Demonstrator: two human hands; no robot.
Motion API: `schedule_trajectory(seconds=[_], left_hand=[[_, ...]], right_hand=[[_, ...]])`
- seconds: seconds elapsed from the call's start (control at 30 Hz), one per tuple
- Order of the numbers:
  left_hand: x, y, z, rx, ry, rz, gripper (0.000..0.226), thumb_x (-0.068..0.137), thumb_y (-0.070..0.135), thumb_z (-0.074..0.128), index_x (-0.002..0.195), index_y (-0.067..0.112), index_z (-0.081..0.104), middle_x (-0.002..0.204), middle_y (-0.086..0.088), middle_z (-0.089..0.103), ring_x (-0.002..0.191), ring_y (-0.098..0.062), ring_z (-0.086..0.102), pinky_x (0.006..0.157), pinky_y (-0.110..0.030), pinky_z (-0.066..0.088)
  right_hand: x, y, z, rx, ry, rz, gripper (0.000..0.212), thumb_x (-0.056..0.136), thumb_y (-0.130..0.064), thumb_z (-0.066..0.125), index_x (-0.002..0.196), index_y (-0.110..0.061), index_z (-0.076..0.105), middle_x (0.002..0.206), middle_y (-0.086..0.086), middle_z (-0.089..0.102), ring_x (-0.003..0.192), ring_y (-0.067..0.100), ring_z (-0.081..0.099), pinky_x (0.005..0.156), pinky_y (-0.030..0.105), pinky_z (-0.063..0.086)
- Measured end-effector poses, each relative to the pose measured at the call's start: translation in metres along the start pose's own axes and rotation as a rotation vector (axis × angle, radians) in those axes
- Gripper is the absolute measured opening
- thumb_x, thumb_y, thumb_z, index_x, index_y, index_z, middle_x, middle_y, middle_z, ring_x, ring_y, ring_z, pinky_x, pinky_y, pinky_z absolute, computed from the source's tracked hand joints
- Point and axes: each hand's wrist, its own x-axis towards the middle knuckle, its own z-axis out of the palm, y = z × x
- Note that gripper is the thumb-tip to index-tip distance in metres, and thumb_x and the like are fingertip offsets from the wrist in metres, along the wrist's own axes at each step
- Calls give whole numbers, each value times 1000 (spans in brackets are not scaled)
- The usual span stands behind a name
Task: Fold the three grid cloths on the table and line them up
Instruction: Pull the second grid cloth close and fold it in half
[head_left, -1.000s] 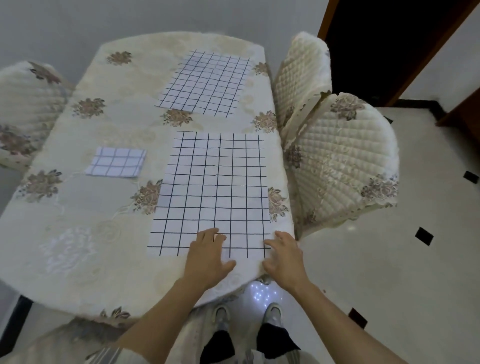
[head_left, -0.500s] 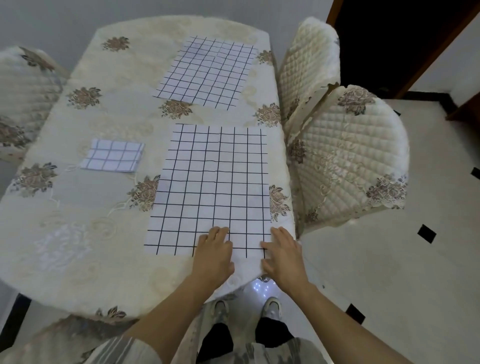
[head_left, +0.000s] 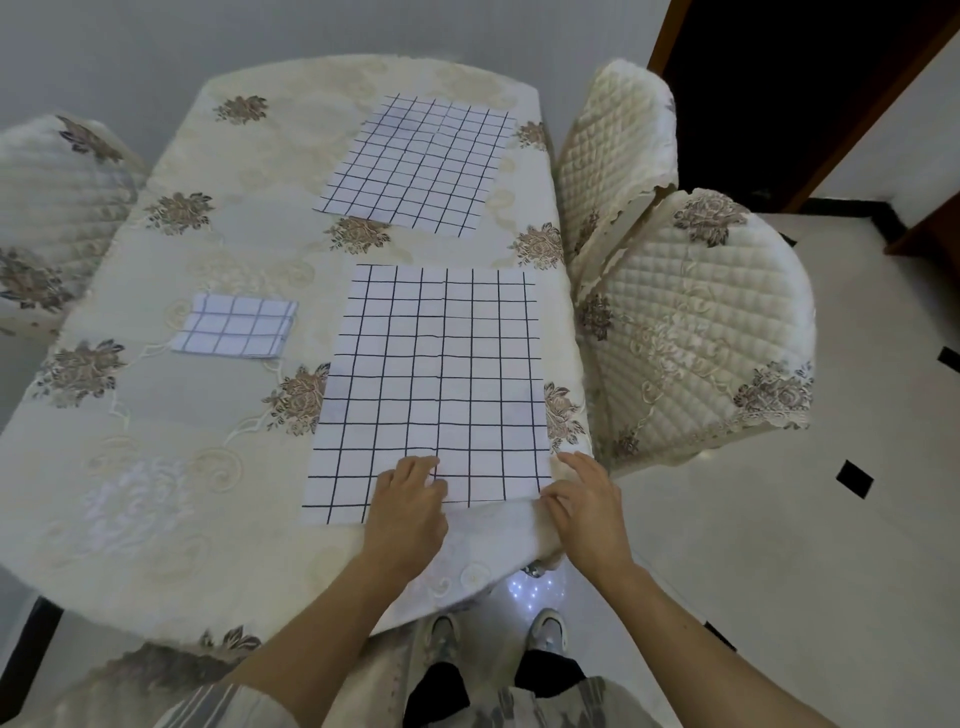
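A large white cloth with a black grid (head_left: 434, 374) lies flat on the near right of the table. My left hand (head_left: 408, 512) rests palm down on its near edge, fingers apart. My right hand (head_left: 584, 501) touches the cloth's near right corner at the table's edge; whether the fingers pinch the corner is unclear. A second flat grid cloth (head_left: 415, 163) lies at the far right of the table. A small folded grid cloth (head_left: 235, 326) sits to the left of the big one.
The table (head_left: 156, 415) wears a cream floral tablecloth. Two quilted chairs (head_left: 691, 322) stand close to its right side, and another chair (head_left: 47, 208) stands at the left. A dark doorway (head_left: 779, 78) is at the back right. My feet show below the table's edge.
Both hands stay at the cloth's near edge. My right hand has spread a little to the cloth's corner. The view has shifted slightly.
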Motion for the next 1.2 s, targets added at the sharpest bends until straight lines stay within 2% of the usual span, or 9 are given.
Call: schedule_trajectory(seconds=[0.2,0.47,0.57,0.7,0.97,1.13,1.2], left_hand=[[-21,-54,-16,40,15,-75,30,52,14,82,79,13,70,115,-8,64,106,-32,57,78,-43,49],[-44,-102,-28,61,81,-106,19,60,8,82,69,16,67,112,-7,65,107,-31,54,77,-44,44],[-57,-109,-31,56,88,-89,18,63,8,83,68,17,68,111,-6,66,106,-32,57,74,-44,45],[-67,-112,-39,6,138,-63,14,68,7,82,71,15,70,112,-7,67,105,-32,58,73,-44,47],[-95,-84,-58,-56,245,-40,15,71,6,81,73,15,69,114,-6,67,105,-32,58,71,-43,48],[-125,-55,-66,-42,306,-49,6,77,12,69,75,17,67,116,-5,66,107,-29,55,72,-43,47],[-139,-42,-69,-23,316,-54,8,77,10,71,75,17,66,116,-6,66,107,-30,55,72,-44,48]], right_hand=[[-2,-2,-5,85,29,17,15,78,-8,77,77,-22,75,130,5,58,124,27,50,95,53,45],[-19,-15,-12,71,90,58,12,81,-12,75,80,-24,75,132,2,56,126,25,48,101,45,38],[-26,-20,-15,57,103,85,10,82,-13,74,80,-22,75,131,2,56,125,25,48,101,49,39],[-35,-28,-23,92,177,87,11,80,-8,75,79,-19,76,128,4,58,120,22,51,101,33,35],[-63,-21,-45,141,188,64,12,81,-7,73,79,-19,75,125,5,59,115,16,51,94,19,30],[-88,-5,-63,118,175,4,9,81,-10,75,80,-18,74,123,8,60,112,21,54,92,14,27],[-99,1,-68,118,180,-21,6,81,-9,75,83,-15,75,122,11,61,111,25,54,92,12,26]])
